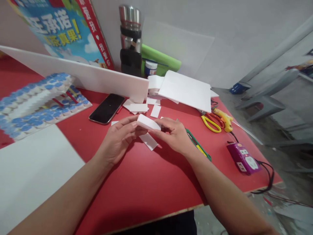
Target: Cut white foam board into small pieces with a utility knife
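Between my two hands, just above the red table, is a small white foam board block (148, 122). My left hand (123, 133) grips its left end, thumb on the near side. At the right end, the fingers and thumb of my right hand (173, 133) close on it. Beneath the block lies a flat white strip (149, 141). Beyond my hands are further white pieces (156, 111) and a little stack of strips (137, 107). A green utility knife (199, 145) lies beside my right wrist, partly covered by it.
A phone (107, 109) and a blue-and-white decorated model (44, 101) lie left. An upright white board (97, 73) crosses behind, near a steel flask (130, 39). To the right are yellow-handled scissors (211, 124), a glue gun (225, 119) and a purple power socket (244, 158).
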`<action>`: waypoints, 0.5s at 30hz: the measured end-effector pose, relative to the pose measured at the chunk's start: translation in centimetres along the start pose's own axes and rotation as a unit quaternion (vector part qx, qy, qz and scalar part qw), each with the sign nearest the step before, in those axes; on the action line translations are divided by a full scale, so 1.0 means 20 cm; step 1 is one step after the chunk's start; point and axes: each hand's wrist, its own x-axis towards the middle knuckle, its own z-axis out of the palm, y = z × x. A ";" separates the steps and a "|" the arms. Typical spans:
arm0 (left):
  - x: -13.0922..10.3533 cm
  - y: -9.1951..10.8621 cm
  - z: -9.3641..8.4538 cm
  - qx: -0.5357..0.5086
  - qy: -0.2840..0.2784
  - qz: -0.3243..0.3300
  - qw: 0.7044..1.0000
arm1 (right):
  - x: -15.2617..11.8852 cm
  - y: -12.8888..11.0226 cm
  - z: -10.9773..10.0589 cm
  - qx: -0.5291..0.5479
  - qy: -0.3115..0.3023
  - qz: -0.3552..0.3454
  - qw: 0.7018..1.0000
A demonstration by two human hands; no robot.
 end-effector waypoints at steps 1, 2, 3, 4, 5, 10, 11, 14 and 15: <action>0.00 0.00 0.00 0.000 0.005 0.007 1.000 | 0.00 0.00 0.00 0.015 -0.007 0.007 1.000; 0.00 -0.01 -0.01 0.001 0.008 0.014 1.000 | 0.00 -0.01 0.01 0.027 -0.013 0.012 0.999; 0.00 -0.01 -0.01 0.003 0.008 0.020 1.000 | 0.00 -0.01 0.01 0.039 -0.020 0.018 0.999; 0.00 -0.01 -0.02 0.002 0.006 0.024 1.000 | 0.00 -0.02 0.01 0.051 -0.027 0.026 0.998; 0.00 -0.01 -0.02 0.000 0.002 0.025 1.000 | 0.00 -0.02 0.02 0.067 -0.034 0.037 0.997; 0.00 0.00 0.00 -0.012 0.005 0.020 1.000 | -0.01 -0.04 0.02 0.099 -0.041 0.054 0.993; 0.00 0.00 0.01 -0.008 0.014 0.019 1.000 | -0.01 -0.04 0.02 0.093 -0.037 0.050 0.994; 0.00 0.00 0.01 0.006 0.032 0.020 0.999 | -0.01 -0.05 0.03 0.086 -0.033 0.056 0.994; 0.01 0.00 0.00 0.010 0.034 0.022 0.999 | -0.01 -0.05 0.03 0.093 -0.034 0.062 0.993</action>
